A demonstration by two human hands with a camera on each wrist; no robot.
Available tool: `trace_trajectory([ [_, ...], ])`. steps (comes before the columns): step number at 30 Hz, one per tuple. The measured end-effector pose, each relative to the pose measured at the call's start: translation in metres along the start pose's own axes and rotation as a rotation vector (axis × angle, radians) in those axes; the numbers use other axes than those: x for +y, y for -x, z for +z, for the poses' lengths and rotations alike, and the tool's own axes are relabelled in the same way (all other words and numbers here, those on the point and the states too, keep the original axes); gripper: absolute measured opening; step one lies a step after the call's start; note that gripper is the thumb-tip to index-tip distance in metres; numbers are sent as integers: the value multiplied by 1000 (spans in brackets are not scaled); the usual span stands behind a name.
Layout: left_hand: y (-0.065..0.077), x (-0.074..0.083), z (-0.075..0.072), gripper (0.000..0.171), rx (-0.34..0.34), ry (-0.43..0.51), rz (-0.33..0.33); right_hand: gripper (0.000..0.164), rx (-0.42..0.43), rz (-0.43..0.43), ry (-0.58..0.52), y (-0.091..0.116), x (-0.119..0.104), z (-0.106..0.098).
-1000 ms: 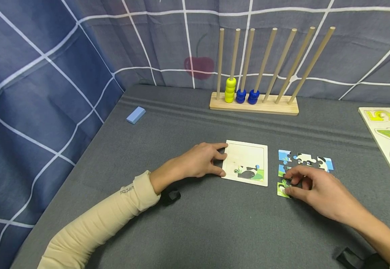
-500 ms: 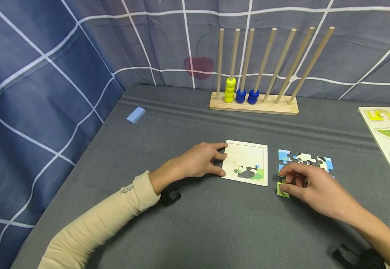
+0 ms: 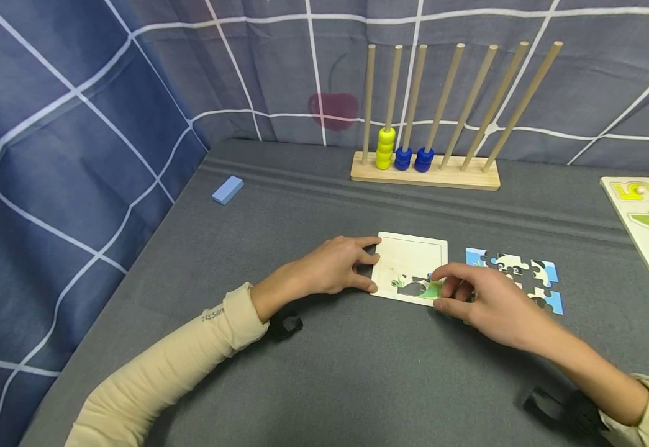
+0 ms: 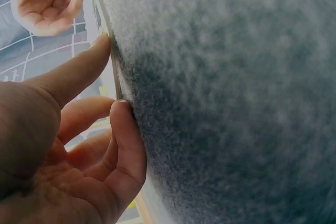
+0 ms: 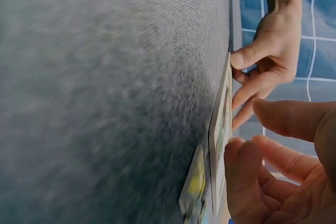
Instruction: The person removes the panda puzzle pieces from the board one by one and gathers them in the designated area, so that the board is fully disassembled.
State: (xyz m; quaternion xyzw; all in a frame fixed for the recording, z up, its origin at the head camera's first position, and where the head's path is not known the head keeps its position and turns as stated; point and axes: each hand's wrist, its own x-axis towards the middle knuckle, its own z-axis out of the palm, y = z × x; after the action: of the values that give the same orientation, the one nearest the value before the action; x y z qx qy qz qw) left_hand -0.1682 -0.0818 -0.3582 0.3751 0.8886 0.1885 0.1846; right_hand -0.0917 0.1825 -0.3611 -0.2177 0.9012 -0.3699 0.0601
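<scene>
A square wooden puzzle tray (image 3: 410,251) lies flat on the grey surface, its interior mostly bare. One panda-body puzzle piece (image 3: 412,287) sits in its lower right part. Against the tray's left edge, the left hand (image 3: 338,266) rests its spread fingertips and thumb; the left wrist view shows the same contact. The right hand (image 3: 486,304) hovers over the tray's lower right edge, thumb and index finger apart, and the right wrist view shows nothing between them. Further right lie loose panda puzzle pieces (image 3: 542,272), partly hidden by that hand.
Behind stands a wooden peg abacus (image 3: 425,177) with yellow and blue beads. A blue block (image 3: 227,190) lies at the far left. On the right edge is a number puzzle board (image 3: 637,211). A checked curtain (image 3: 246,68) backs the table.
The right hand has moved left from the loose puzzle pieces to the tray's right edge. The left hand stays at the tray's left edge.
</scene>
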Motion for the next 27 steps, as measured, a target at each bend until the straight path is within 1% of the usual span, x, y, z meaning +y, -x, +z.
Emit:
trace_trajectory([
  [7, -1, 1, 0, 59, -21, -6, -8, 32, -50, 14, 16, -14, -3, 5],
  [16, -1, 0, 0, 59, -18, 0, -1, 37, -108, 28, 43, -22, -3, 9],
  [27, -1, 0, -1, 59, -22, -5, 3, 29, -78, 24, 56, -22, -5, 11],
])
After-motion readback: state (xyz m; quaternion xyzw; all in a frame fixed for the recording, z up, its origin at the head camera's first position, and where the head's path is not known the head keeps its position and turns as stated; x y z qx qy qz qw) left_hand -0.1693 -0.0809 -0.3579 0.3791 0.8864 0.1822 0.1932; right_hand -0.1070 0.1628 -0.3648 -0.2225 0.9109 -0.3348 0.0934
